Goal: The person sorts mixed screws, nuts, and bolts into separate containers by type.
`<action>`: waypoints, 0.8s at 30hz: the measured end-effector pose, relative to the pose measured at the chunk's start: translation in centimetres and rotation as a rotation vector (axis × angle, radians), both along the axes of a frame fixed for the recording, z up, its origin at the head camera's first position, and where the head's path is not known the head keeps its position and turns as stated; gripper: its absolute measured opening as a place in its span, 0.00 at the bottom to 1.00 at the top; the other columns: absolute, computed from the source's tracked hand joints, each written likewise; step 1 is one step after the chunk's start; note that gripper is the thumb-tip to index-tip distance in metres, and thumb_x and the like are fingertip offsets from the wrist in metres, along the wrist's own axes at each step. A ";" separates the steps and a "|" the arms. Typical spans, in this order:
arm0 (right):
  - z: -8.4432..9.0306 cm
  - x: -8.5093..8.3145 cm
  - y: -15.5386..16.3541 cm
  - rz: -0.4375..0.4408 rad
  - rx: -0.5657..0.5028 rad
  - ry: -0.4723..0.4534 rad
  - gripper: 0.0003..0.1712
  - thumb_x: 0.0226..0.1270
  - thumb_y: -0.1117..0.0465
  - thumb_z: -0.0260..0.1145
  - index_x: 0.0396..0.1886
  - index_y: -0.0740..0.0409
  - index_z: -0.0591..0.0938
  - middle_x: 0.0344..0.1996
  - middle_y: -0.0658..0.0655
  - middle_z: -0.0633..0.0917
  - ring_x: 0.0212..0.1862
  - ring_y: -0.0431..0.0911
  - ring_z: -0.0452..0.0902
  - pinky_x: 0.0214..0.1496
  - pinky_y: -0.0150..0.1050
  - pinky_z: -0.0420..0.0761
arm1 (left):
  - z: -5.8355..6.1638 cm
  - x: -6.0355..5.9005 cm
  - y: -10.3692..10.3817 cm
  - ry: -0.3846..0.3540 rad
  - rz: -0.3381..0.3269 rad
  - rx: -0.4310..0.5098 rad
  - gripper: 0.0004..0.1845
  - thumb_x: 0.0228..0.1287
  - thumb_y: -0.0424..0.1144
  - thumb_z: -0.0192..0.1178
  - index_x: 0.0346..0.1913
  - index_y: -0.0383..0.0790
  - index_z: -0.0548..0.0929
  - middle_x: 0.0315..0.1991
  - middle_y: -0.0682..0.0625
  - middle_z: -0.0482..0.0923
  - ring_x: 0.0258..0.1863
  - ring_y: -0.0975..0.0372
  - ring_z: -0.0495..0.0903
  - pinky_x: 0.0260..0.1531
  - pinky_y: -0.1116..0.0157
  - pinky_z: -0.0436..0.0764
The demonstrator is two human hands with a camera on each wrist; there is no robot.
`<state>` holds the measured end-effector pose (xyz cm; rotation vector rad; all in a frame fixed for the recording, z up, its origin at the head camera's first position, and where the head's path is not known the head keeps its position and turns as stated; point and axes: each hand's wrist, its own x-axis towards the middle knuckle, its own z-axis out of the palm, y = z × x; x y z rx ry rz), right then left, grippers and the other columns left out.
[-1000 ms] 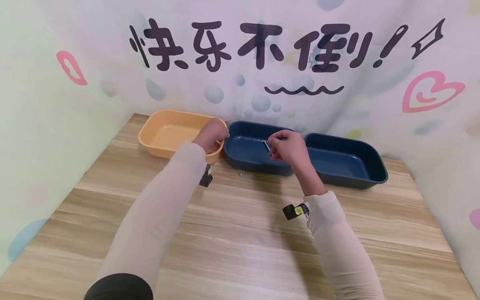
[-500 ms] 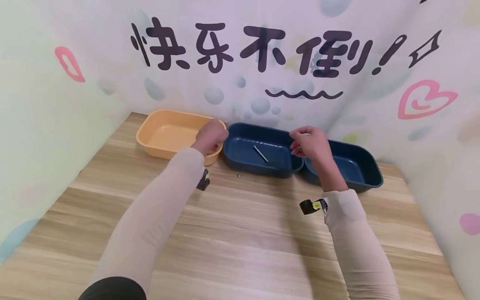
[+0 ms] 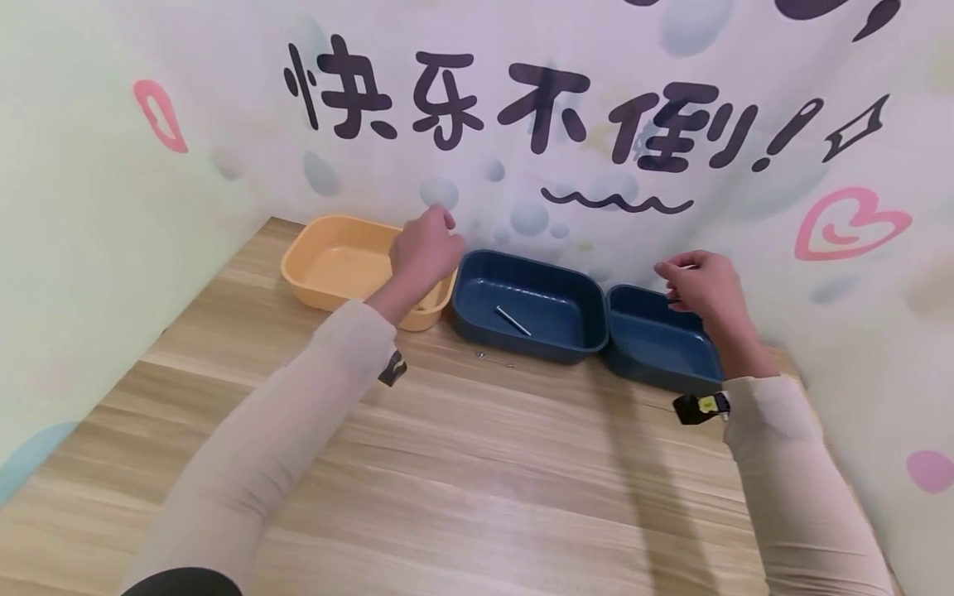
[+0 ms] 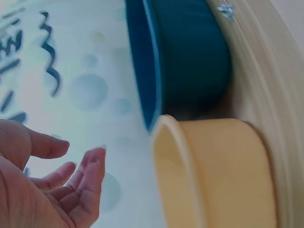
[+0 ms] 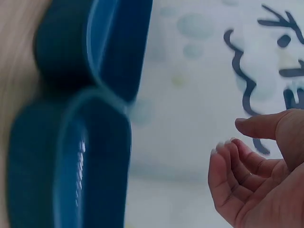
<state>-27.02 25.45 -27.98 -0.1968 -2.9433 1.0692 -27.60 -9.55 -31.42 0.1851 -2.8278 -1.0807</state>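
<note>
My left hand (image 3: 425, 248) is above the right end of the yellow bin (image 3: 298, 285). In the left wrist view the left hand (image 4: 57, 185) has relaxed fingers, thumb apart, holding nothing. Over the right-hand blue bin (image 3: 656, 343) is my right hand (image 3: 704, 290); the right wrist view shows this hand (image 5: 259, 171) with loosely bent fingers and nothing between thumb and fingertips. A slim silver metal rod (image 3: 513, 321), perhaps a long bolt, lies slanted in the middle blue bin (image 3: 477, 327).
Small metal pieces (image 3: 481, 356), too small to name, lie on the wooden table (image 3: 447, 463) just before the middle bin. The three bins stand in a row against a printed cloth (image 3: 596, 50).
My right hand let go of the metal rod, which now rests in the middle bin, and moved right over the right-hand bin. My left hand rose from the yellow bin.
</note>
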 end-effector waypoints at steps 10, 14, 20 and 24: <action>1.4 -1.0 6.5 -0.072 0.247 -0.058 0.34 0.68 0.41 0.60 0.52 0.69 0.74 0.45 0.68 0.77 0.40 0.56 0.77 0.31 0.33 0.79 | 1.4 5.9 3.0 -0.006 -0.179 0.730 0.11 0.72 0.38 0.55 0.54 0.45 0.72 0.27 0.42 0.84 0.23 0.54 0.85 0.26 0.65 0.84; 0.9 -1.3 8.7 -0.072 0.323 -0.071 0.29 0.67 0.43 0.62 0.40 0.70 0.80 0.25 0.60 0.80 0.30 0.52 0.77 0.26 0.35 0.78 | 0.2 8.7 4.2 -0.130 -0.222 1.022 0.11 0.70 0.34 0.57 0.52 0.44 0.72 0.27 0.38 0.84 0.23 0.51 0.86 0.24 0.65 0.84; -0.3 -1.0 11.5 -0.132 0.379 -0.150 0.28 0.66 0.45 0.63 0.35 0.71 0.81 0.19 0.58 0.78 0.30 0.55 0.78 0.26 0.42 0.80 | -3.2 11.7 5.8 -0.379 -0.186 1.179 0.12 0.70 0.33 0.56 0.54 0.43 0.72 0.29 0.39 0.85 0.24 0.54 0.87 0.25 0.66 0.84; -1.6 -0.4 12.9 -0.168 0.348 -0.232 0.31 0.66 0.45 0.63 0.43 0.75 0.78 0.28 0.64 0.80 0.34 0.58 0.78 0.28 0.44 0.82 | -5.9 11.9 6.6 -0.509 -0.134 1.164 0.13 0.70 0.31 0.54 0.55 0.44 0.72 0.31 0.40 0.86 0.24 0.55 0.87 0.25 0.67 0.84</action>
